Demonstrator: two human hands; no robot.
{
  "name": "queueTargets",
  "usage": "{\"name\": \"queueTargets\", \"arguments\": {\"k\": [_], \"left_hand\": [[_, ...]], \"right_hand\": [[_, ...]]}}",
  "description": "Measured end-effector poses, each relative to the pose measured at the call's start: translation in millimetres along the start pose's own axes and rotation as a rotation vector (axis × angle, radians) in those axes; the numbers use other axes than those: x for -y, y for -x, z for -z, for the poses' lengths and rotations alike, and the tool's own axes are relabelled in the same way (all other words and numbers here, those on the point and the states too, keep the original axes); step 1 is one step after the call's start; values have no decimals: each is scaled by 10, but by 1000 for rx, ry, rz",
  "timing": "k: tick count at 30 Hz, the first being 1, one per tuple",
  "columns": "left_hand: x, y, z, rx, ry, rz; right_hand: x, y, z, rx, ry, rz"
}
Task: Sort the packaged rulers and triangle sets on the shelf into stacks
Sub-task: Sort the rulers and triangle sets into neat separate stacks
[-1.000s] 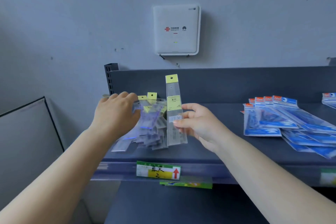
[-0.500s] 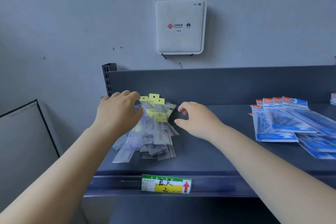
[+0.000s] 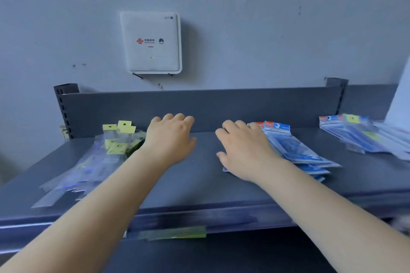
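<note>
Three groups of packs lie on the shelf (image 3: 199, 184): yellow-tabbed rulers (image 3: 97, 162) at centre left, blue triangle sets (image 3: 297, 150) at centre right, mixed packs (image 3: 355, 135) at far right. Right hand (image 3: 246, 150) rests on the blue stack, fingers loosely spread; left hand (image 3: 170, 139) hovers, gripping nothing (judged: squaring this stack comes next).

Shop, stationery aisle: we note a dark metal display shelf (image 3: 199, 184) with a price label strip (image 3: 175, 232), stacked packaged rulers (image 3: 93, 162) and a wall-mounted router (image 3: 152, 42).
</note>
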State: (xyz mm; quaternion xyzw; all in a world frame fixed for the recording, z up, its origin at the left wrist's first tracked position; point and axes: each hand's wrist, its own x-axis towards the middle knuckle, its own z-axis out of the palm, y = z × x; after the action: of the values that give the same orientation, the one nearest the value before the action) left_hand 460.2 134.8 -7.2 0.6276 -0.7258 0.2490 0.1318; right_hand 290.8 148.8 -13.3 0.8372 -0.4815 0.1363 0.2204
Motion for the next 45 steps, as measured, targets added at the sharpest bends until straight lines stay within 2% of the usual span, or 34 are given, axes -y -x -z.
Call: {"name": "queueTargets", "arguments": {"k": [12,19,29,36,45], "left_hand": [[-1874,-408,169,-47,95,-193],[-2818,-550,187,12,121,-311],[-3631,-987,93,21,158,-435],[-4007,-1413,55,77,172,-456],[-4479,-1699,-152,198,186,-483]], "right_hand": [[-1510,1117,171,102,45,-186],[-2211,1744,178,147,81,-348],[-3003,2040,52,209,67,-483],[-3615,2017,-121,257,38,-570],[-4258,1981,-417,285,-162,-691]]}}
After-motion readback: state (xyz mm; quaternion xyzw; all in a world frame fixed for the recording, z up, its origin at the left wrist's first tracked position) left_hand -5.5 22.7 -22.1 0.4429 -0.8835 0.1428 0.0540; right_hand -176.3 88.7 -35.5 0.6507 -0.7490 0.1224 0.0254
